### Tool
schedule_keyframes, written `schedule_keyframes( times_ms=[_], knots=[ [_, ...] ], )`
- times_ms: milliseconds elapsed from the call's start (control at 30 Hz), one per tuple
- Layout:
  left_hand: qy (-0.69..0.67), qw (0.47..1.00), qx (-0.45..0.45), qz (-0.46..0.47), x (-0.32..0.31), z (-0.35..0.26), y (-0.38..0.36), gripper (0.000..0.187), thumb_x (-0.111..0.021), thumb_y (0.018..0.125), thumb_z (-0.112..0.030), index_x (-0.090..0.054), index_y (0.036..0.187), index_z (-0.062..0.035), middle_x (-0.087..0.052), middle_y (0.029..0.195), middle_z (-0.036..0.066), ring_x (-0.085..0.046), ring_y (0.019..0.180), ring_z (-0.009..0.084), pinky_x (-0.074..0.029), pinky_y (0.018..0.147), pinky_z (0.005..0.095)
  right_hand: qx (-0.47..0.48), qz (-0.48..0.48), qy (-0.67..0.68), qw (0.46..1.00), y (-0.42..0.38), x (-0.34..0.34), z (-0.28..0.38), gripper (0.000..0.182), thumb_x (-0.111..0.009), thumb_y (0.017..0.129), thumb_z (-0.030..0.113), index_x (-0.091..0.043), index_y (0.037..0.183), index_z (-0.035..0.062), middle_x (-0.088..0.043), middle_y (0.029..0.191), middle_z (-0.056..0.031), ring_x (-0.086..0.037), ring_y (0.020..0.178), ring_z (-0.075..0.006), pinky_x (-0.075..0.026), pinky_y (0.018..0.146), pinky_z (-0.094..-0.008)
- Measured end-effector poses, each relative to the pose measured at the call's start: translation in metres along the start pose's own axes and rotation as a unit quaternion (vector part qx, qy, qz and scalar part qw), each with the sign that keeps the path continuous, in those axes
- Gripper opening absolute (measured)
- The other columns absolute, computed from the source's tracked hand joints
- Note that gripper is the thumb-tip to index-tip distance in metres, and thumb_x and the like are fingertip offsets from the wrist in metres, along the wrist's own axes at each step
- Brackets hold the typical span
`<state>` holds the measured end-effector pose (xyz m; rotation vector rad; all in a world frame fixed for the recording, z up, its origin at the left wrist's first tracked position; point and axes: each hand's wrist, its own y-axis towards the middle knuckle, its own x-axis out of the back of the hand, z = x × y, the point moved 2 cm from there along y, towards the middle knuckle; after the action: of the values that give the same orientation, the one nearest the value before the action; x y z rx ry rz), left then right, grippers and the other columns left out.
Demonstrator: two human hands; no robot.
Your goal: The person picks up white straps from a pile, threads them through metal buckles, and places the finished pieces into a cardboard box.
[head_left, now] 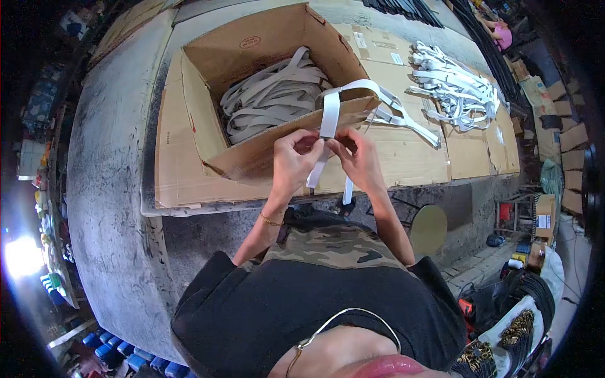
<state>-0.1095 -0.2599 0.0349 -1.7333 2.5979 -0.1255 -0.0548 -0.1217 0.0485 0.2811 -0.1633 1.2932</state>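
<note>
A white strap (330,114) hangs over the near wall of an open cardboard box (214,63), its ends dangling below the table edge. My left hand (296,159) pinches it from the left, around a small dark piece on the strap that is too small to name. From the right, my right hand (354,157) pinches the same spot, fingertips close to the left ones. Inside the box lies a heap of grey-white straps (271,94). More of the white strapping (397,116) stretches to the right of the box on flattened cardboard.
A pile of white straps (457,88) lies on the cardboard sheet (409,157) at the right. Dark strips (403,9) rest at the table's far side. A round stool (428,230) stands below the table edge. Another person (501,33) is at far right.
</note>
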Motion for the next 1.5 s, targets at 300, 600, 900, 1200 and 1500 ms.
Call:
schedule_keyframes(
  times_ms=[300, 600, 900, 1200, 1500],
  knots=[
    [0.107, 0.977, -0.136, -0.121, -0.013, 0.001, -0.023, 0.023, -0.067, 0.079, -0.007, -0.06, 0.099, 0.0029, -0.064, 0.091, 0.014, -0.064, 0.087, 0.0247, -0.05, 0.077, 0.0312, -0.181, -0.043, -0.134, 0.973, -0.039, 0.057, -0.16, 0.051, -0.07, 0.08, 0.019, -0.046, 0.121, -0.002, -0.062, 0.101, -0.0151, -0.06, 0.09, -0.0225, -0.05, 0.075, -0.0334],
    [0.2, 0.974, -0.068, 0.085, -0.045, 0.028, -0.05, 0.012, -0.062, 0.08, -0.007, -0.059, 0.087, 0.0016, -0.058, 0.084, 0.017, -0.06, 0.08, 0.0275, -0.047, 0.065, 0.0348, -0.134, -0.001, -0.167, 0.977, -0.081, 0.021, -0.259, 0.012, -0.061, 0.078, 0.004, -0.058, 0.088, -0.003, -0.063, 0.073, -0.0174, -0.062, 0.073, -0.0342, -0.048, 0.066, -0.0381],
    [0.269, 0.951, -0.01, 0.151, -0.146, 0.19, -0.034, 0.051, -0.054, 0.086, -0.003, -0.034, 0.132, 0.0, -0.055, 0.117, 0.019, -0.056, 0.109, 0.0277, -0.047, 0.089, 0.0336, -0.18, 0.209, 0.179, 0.945, -0.088, 0.096, -0.261, 0.024, -0.053, 0.092, 0.011, -0.056, 0.114, 0.0005, -0.064, 0.094, -0.0045, -0.058, 0.087, -0.0122, -0.046, 0.079, -0.0277],
    [-0.04, 0.983, 0.15, 0.096, -0.225, 0.169, -0.03, 0.025, -0.058, 0.084, -0.001, -0.06, 0.108, 0.0042, -0.067, 0.089, 0.01, -0.064, 0.075, 0.0121, -0.055, 0.065, 0.0271, -0.126, 0.046, 0.042, 0.99, -0.073, 0.159, -0.227, 0.023, -0.062, 0.084, 0.013, -0.061, 0.104, 0.0013, -0.066, 0.083, -0.0148, -0.064, 0.074, -0.0235, -0.05, 0.066, -0.0339],
    [0.032, 0.988, 0.135, 0.067, -0.264, 0.144, -0.029, 0.019, -0.057, 0.082, 0.0, -0.063, 0.099, 0.0055, -0.068, 0.083, 0.007, -0.064, 0.074, 0.0099, -0.054, 0.062, 0.0229, -0.062, 0.145, -0.051, 0.986, -0.066, 0.219, -0.195, 0.023, -0.062, 0.08, 0.006, -0.061, 0.1, -0.0041, -0.064, 0.089, -0.0205, -0.064, 0.079, -0.0338, -0.051, 0.071, -0.0379]
  ],
)
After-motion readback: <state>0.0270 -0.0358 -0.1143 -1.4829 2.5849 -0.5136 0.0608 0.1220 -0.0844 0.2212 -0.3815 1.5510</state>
